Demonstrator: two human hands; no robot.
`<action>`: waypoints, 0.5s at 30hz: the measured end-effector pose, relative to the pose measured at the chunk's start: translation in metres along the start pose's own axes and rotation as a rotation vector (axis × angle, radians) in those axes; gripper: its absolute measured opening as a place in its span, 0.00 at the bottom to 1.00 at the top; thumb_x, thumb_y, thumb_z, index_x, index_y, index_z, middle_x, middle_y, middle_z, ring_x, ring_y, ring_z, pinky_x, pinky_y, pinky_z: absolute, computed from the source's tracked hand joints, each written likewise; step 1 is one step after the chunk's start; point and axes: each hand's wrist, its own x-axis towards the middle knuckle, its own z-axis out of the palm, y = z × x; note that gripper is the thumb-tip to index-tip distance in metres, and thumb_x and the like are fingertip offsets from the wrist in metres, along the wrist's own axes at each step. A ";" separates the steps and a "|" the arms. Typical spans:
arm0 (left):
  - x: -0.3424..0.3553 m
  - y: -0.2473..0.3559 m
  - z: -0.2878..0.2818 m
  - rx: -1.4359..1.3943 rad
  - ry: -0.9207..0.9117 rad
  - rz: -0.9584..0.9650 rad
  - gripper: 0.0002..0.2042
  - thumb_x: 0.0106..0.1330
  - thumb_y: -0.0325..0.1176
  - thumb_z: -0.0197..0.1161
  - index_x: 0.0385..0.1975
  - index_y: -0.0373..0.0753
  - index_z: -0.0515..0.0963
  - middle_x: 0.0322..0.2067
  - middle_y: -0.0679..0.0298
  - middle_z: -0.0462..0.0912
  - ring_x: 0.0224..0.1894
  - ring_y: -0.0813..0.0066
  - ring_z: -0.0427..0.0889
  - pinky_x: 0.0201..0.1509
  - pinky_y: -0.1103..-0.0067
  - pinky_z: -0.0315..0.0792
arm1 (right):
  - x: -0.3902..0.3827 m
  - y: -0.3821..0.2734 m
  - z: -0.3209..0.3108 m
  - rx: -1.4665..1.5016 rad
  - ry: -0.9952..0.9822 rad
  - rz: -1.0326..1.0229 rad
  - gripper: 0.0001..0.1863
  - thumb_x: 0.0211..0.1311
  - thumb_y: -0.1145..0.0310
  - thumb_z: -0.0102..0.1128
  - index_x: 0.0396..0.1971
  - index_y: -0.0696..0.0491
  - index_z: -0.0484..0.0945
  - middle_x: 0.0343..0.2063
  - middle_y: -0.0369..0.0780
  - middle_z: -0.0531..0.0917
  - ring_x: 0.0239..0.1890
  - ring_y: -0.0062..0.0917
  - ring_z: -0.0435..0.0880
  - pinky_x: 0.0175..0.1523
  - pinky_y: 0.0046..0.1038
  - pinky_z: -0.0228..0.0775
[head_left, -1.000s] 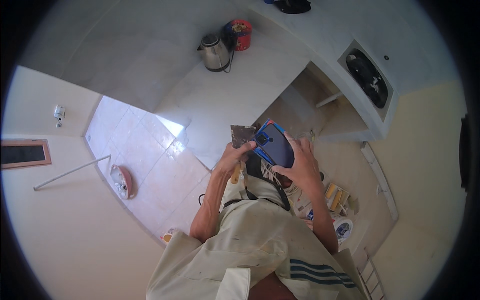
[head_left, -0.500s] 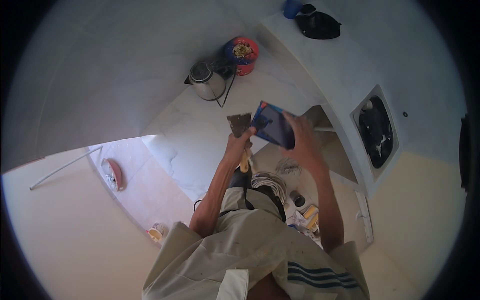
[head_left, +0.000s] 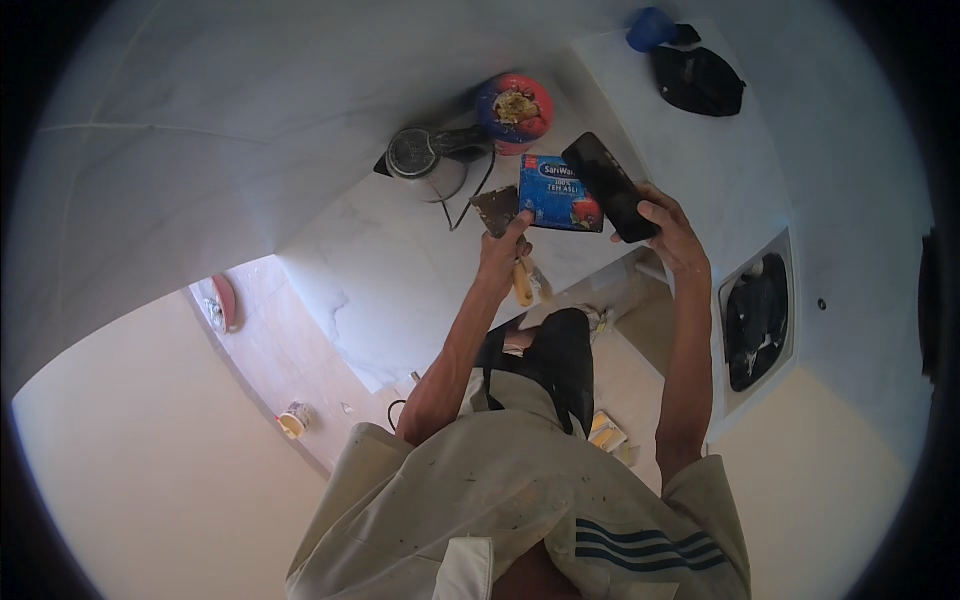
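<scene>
Clamped in left fingers point(head_left: 524, 217): scraper point(head_left: 494, 208), blue box point(head_left: 553, 198). Clamped in right fingers point(head_left: 656, 213): black phone point(head_left: 607, 185), long axis slanting up-left, overlapping blue box's right side in view.

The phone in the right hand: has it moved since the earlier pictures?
Yes. Against the kettle, the phone has moved up the picture and rightward.

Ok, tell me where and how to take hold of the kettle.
Take the kettle by its black handle, probably from above: the handle juts right from the steel body, away from the spout. The red-and-blue bucket crowds the handle's outer end, and the cord runs along the near side.
</scene>
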 end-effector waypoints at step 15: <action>0.076 -0.010 0.050 -0.221 0.269 0.134 0.17 0.65 0.42 0.79 0.42 0.43 0.78 0.32 0.72 0.75 0.25 0.84 0.67 0.32 0.78 0.67 | 0.124 -0.041 0.022 -0.993 -0.138 -0.381 0.49 0.41 0.77 0.79 0.71 0.48 0.73 0.68 0.45 0.77 0.71 0.41 0.74 0.75 0.38 0.66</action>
